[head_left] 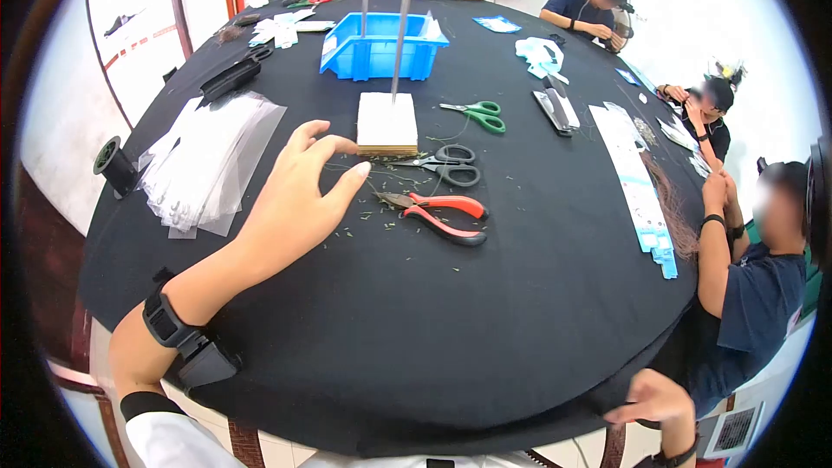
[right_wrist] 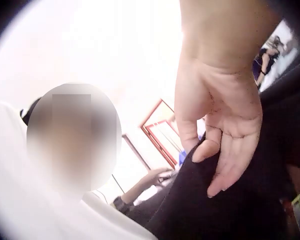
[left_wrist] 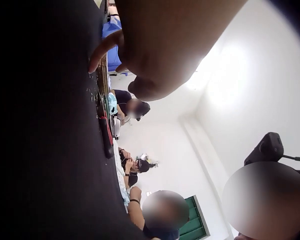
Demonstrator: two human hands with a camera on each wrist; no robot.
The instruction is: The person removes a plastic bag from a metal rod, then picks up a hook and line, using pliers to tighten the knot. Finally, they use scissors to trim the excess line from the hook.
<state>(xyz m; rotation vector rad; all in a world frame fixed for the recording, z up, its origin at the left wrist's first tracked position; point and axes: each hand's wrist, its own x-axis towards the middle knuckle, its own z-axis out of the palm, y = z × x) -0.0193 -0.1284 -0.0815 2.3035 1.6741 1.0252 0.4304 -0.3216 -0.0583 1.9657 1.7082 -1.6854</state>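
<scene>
My left hand (head_left: 299, 186) reaches over the table, fingers spread and bent, fingertips beside the near left corner of a white-topped block (head_left: 387, 124) with a metal rod rising from it. Whether they touch it I cannot tell. Just right of the thumb lie black-handled scissors (head_left: 452, 165) and red-handled pliers (head_left: 439, 212), among small green scraps. In the left wrist view the left hand (left_wrist: 147, 60) is above the dark cloth. My right hand (head_left: 656, 399) is low at the table's right front edge; in the right wrist view the right hand (right_wrist: 222, 120) hangs with loosely bent fingers by the black cloth.
Plastic bags (head_left: 208, 160) and a thread spool (head_left: 116, 165) lie at left. Behind the block stands a blue bin (head_left: 377, 59). Green scissors (head_left: 478, 114), a stapler (head_left: 555, 109) and a white-blue strip (head_left: 633, 178) are to the right. Several people sit around the table.
</scene>
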